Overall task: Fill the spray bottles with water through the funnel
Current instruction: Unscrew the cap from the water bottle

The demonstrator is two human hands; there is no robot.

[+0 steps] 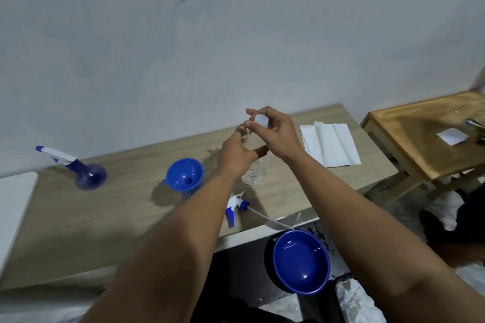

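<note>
Wooden table (105, 217) | left grip (236, 155) clasps water bottle (254, 170) | right grip (273, 126) pinches cap (261, 120)

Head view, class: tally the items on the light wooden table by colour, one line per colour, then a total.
Blue or blue-and-white: 3, spray bottle, funnel, loose sprayer head
Clear: 1, water bottle, gripped by left hand, right hand on its cap
White: 1, paper towel
Total: 5

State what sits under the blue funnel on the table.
The blue funnel stands on a blue spray bottle with its sprayer head removed. Only a sliver of bottle shows; the funnel hides its neck and contents.
</note>
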